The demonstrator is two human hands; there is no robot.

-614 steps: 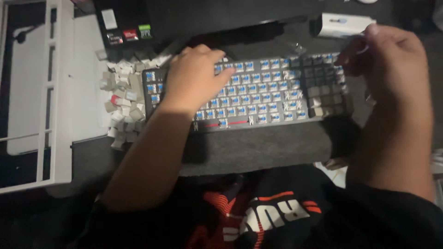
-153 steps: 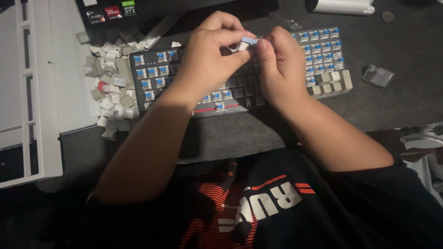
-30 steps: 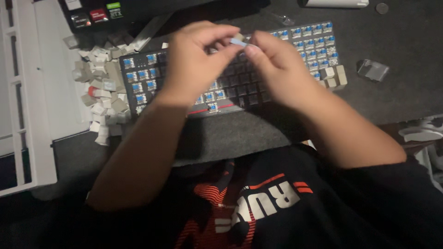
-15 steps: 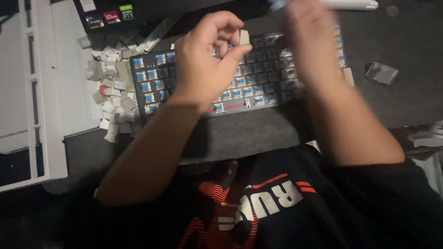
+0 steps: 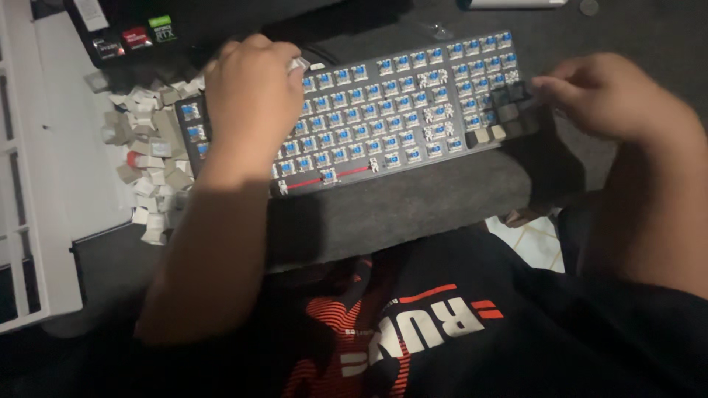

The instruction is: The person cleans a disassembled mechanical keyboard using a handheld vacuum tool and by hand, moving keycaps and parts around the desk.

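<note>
Keyboard (image 5: 383,118), most caps stripped, blue switches bare: flat on dark table (image 5: 649,29), long axis left to right, tilted slightly.
Left hand (image 5: 247,96): over its upper-left end, fingers curled on small pale keycap (image 5: 296,65).
Right hand (image 5: 612,96): at its right end, fingers pinched; contents indiscernible.
Loose keycap pile (image 5: 144,166): left of keyboard, nearer left hand.

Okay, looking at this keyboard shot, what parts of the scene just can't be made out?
All in the head view:
- Left hand: covers the switches beneath it on the keyboard; its fingers curl away, so any small pale piece held there is unclear.
- Right hand: motion-blurred; whether its fingers pinch anything can't be told.
- Loose keycaps: markings too small and dim.
- White object: cut off by the top edge.
- White frame: cut off by the left edge.
</note>
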